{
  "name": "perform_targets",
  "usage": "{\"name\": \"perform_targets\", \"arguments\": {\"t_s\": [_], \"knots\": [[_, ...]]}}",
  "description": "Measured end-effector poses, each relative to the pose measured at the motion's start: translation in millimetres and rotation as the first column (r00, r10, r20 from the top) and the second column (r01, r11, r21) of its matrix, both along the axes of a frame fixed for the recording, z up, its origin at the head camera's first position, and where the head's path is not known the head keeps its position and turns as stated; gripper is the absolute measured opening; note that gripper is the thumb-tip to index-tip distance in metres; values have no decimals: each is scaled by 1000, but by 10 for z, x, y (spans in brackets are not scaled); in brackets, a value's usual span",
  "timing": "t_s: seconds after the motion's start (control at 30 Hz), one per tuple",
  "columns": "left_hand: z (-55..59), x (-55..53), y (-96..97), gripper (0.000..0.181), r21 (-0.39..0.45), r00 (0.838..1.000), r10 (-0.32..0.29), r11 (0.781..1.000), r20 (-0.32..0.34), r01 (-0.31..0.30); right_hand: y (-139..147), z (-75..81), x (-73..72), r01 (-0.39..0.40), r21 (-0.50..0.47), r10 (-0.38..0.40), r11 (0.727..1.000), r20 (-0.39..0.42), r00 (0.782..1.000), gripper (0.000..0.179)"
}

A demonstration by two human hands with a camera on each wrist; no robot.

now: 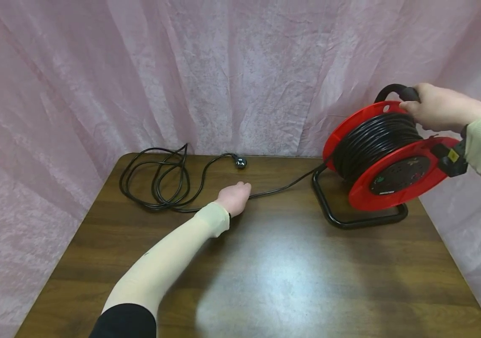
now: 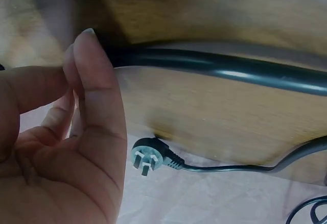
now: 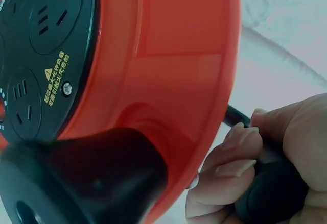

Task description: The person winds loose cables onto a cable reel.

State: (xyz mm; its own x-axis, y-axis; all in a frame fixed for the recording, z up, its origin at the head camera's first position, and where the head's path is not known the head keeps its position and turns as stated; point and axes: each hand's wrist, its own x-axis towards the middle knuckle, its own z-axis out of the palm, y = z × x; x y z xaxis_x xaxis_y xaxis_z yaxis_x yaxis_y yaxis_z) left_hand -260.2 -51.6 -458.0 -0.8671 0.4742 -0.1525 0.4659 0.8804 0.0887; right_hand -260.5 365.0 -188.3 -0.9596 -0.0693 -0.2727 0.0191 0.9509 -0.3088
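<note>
A red cable reel [image 1: 400, 164] wound with black cable stands at the table's right on a black tubular frame [image 1: 356, 224]. My right hand [image 1: 439, 105] grips the black carrying handle [image 1: 392, 89] on top of it. In the right wrist view my curled fingers [image 3: 230, 157] wrap that handle, beside the socket panel [image 3: 38, 55] and a black winding knob [image 3: 87, 178]. At the table's middle my left hand [image 1: 235, 197] pinches the black cable [image 1: 286, 186] between thumb and fingertips. The left wrist view shows the cable [image 2: 219, 68] running out from those fingertips, with the three-pin plug [image 2: 148, 155] beyond.
Loose loops of cable [image 1: 156, 206] lie on the wooden table [image 1: 299, 281] at the back left. Their plug [image 1: 240, 162] rests near the back edge, behind my left hand. A pink curtain [image 1: 261, 70] hangs right behind the table and along its sides.
</note>
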Motion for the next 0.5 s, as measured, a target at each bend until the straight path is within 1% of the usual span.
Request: {"name": "perform_targets", "arguments": {"t_s": [0.1, 0.17, 0.3, 0.4, 0.5], "knots": [[-2, 26, -80, 16, 32, 1000, -19, 999, -9, 20, -86, 28, 42, -3, 0, 3, 1000, 0, 1000, 40], [-3, 32, -134, 16, 28, 1000, -20, 999, -16, 21, -167, 47, 60, -4, -1, 4, 1000, -2, 1000, 40], [24, 31, -238, 15, 27, 1000, 20, 999, 12, -20, -339, 71, 72, 9, -19, -9, 1000, 9, 1000, 40], [45, 28, -310, 15, 18, 997, 55, 998, 50, -56, -465, 72, 66, 25, -57, -24, 998, 29, 999, 36], [56, 31, -377, 14, 8, 995, 77, 997, 57, -78, -586, 64, 59, 36, -113, -31, 993, 47, 998, 33]]}}
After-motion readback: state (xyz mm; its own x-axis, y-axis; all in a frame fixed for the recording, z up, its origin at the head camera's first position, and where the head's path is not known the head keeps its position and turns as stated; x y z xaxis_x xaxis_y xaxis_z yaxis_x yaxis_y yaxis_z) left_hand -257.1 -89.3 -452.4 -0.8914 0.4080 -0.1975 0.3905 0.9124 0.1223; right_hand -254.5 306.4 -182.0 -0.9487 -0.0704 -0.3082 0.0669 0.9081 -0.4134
